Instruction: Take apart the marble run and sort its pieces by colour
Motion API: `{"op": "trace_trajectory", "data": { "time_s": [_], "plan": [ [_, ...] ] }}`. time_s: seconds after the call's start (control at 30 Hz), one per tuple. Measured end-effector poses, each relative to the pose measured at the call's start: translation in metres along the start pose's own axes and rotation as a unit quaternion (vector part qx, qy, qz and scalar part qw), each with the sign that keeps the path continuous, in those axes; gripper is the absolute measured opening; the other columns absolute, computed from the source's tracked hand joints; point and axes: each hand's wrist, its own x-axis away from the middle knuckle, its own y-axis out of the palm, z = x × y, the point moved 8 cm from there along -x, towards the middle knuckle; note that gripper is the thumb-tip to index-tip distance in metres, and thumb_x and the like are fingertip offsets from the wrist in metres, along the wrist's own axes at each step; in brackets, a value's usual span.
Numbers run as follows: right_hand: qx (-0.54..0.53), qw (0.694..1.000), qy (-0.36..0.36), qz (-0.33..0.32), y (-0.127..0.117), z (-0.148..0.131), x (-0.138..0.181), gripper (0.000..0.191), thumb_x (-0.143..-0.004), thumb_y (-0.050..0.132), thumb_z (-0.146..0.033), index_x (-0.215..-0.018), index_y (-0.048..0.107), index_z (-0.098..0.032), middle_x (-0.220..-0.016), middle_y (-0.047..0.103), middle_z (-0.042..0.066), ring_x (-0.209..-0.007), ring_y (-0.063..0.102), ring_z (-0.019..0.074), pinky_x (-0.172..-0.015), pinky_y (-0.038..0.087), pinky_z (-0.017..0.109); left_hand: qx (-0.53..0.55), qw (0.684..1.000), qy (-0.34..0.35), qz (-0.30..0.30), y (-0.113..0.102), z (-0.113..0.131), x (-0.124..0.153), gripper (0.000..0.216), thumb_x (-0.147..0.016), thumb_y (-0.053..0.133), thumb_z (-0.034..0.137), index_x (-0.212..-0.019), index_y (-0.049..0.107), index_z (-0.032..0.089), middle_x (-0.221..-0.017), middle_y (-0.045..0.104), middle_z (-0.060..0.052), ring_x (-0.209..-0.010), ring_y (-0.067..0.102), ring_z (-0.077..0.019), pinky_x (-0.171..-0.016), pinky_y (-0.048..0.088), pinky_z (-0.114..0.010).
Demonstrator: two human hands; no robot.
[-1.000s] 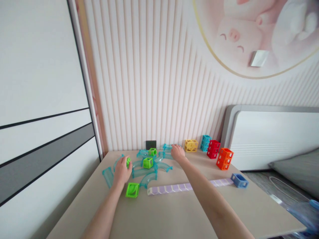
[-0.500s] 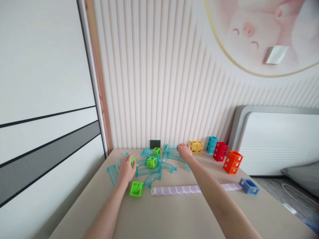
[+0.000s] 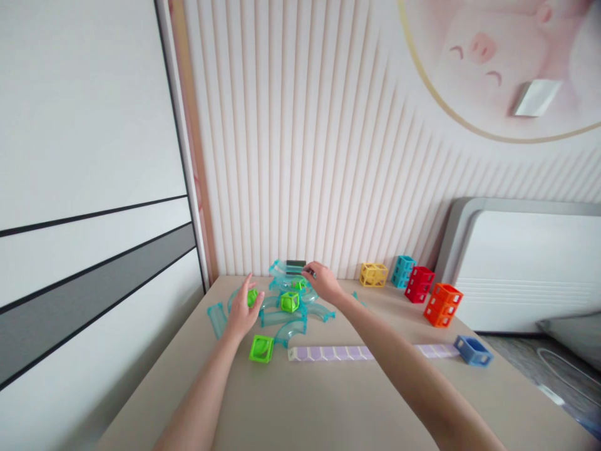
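Note:
My right hand (image 3: 322, 282) pinches the right end of a translucent blue track piece (image 3: 282, 269), raised over the back of the track cluster. Its fingers are closed. My left hand (image 3: 244, 308) has its fingers apart beside a small green cube frame (image 3: 252, 297) and holds nothing. Between the hands, another green cube frame (image 3: 290, 302) stands among curved and straight blue track pieces (image 3: 283, 319). Behind it, one more green cube frame (image 3: 299, 284) is partly covered by track. Nearer to me lies a green square frame (image 3: 261, 348) on the table.
A long purple-and-white strip (image 3: 333, 353) crosses the table (image 3: 300, 401) below my right arm, with a blue frame (image 3: 472, 351) at its right end. Yellow (image 3: 374, 274), teal (image 3: 402, 271), red (image 3: 419, 284) and orange (image 3: 442, 305) frame blocks stand at the right. A ribbed wall closes the back.
My right hand has moved left from near the yellow blocks, carrying a blue track piece over the cluster. My left hand has opened from around the green cube frame.

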Motion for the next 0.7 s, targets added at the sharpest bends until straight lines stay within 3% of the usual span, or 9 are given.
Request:
{"op": "trace_trajectory", "data": {
  "time_s": [0.1,0.23,0.37,0.5,0.57,0.6,0.7],
  "plan": [
    [-0.040,0.998,-0.050,-0.021,0.016,-0.045,0.007,0.015,-0.098,0.058,-0.029,-0.103,0.071,-0.023,-0.107,0.072,0.002,-0.097,0.066,0.0151,-0.085,0.046,0.023,0.117,0.992,-0.036,-0.014,0.003,0.008,0.002,0.077,-0.095,0.052,0.049,-0.157,0.017,0.022,-0.134,0.062,-0.016,-0.121,0.064,-0.0257,-0.102,0.051,-0.043],
    [-0.058,0.996,-0.058,-0.029,0.027,-0.080,0.011,0.013,-0.097,0.060,-0.029,-0.102,0.071,-0.024,-0.105,0.073,0.002,-0.097,0.067,0.0157,-0.083,0.045,0.023,0.205,0.973,-0.092,0.052,-0.012,0.021,0.000,0.078,-0.094,0.052,0.046,-0.157,0.012,0.024,-0.122,0.066,-0.012,-0.104,0.070,-0.0218,-0.094,0.056,-0.039],
    [-0.032,0.999,0.002,-0.018,0.027,-0.077,-0.001,0.024,-0.104,0.046,-0.028,-0.110,0.068,-0.021,-0.106,0.073,0.006,-0.096,0.067,0.0181,-0.079,0.045,0.025,0.189,0.963,-0.133,0.136,-0.040,0.015,-0.007,0.066,-0.095,0.042,0.035,-0.155,0.014,0.025,-0.118,0.065,-0.010,-0.085,0.071,-0.0178,-0.088,0.058,-0.039],
    [0.013,0.998,0.049,-0.031,0.033,-0.065,-0.019,0.028,-0.104,0.043,-0.029,-0.114,0.067,-0.019,-0.116,0.071,0.010,-0.101,0.067,0.0219,-0.081,0.046,0.029,0.159,0.926,-0.193,0.282,-0.088,-0.027,-0.001,0.066,-0.088,0.044,0.028,-0.149,0.019,0.026,-0.114,0.066,-0.007,-0.062,0.065,-0.0110,-0.068,0.058,-0.029],
    [0.032,0.996,0.050,-0.060,0.044,-0.066,-0.026,0.024,-0.102,0.049,-0.030,-0.112,0.069,-0.020,-0.117,0.071,0.010,-0.102,0.068,0.0236,-0.083,0.048,0.032,0.081,0.934,-0.236,0.256,-0.103,-0.051,-0.001,0.060,-0.086,0.045,0.029,-0.143,0.029,0.022,-0.099,0.069,-0.004,-0.058,0.066,-0.0122,-0.061,0.056,-0.027],
    [0.041,0.995,0.050,-0.077,0.051,-0.068,-0.029,0.023,-0.101,0.051,-0.030,-0.110,0.070,-0.020,-0.116,0.071,0.010,-0.103,0.068,0.0242,-0.085,0.049,0.034,0.017,0.943,-0.264,0.203,-0.106,-0.062,-0.001,0.052,-0.086,0.043,0.031,-0.137,0.039,0.020,-0.088,0.069,-0.002,-0.057,0.067,-0.0146,-0.059,0.056,-0.028],
    [0.065,0.988,0.060,-0.127,0.075,-0.076,-0.035,0.023,-0.100,0.058,-0.032,-0.116,0.067,-0.018,-0.119,0.068,0.010,-0.105,0.067,0.0240,-0.089,0.054,0.040,-0.063,0.947,-0.293,0.118,-0.119,-0.084,0.003,0.028,-0.079,0.052,0.033,-0.101,0.062,0.019,-0.061,0.065,0.000,-0.061,0.069,-0.0251,-0.062,0.056,-0.036]
  ]
}}
